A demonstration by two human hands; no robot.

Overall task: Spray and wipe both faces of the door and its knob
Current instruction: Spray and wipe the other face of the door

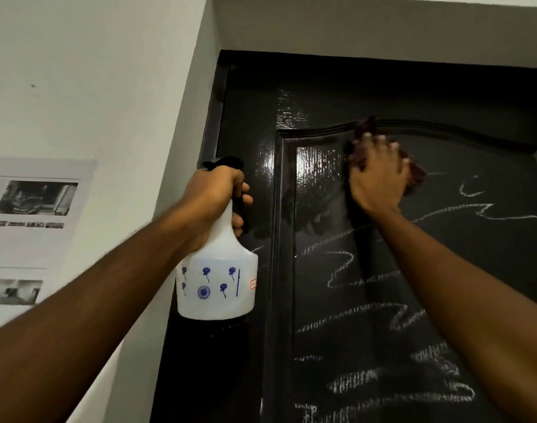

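Note:
A glossy black panelled door (383, 285) fills the right half of the view, with white chalk scribbles across its lower panel. My right hand (378, 175) presses a dark red cloth (415, 174) flat against the upper left of the raised panel. That wiped area looks wet and shiny. My left hand (213, 193) grips the neck and black trigger of a white spray bottle (216, 279) with blue flower prints, held upright beside the door's left edge. The knob is out of view.
The black door frame (213, 117) meets a white wall (93, 71) on the left. A printed sheet with grey photos (32, 209) hangs on that wall. A white soffit (367, 22) runs above the door.

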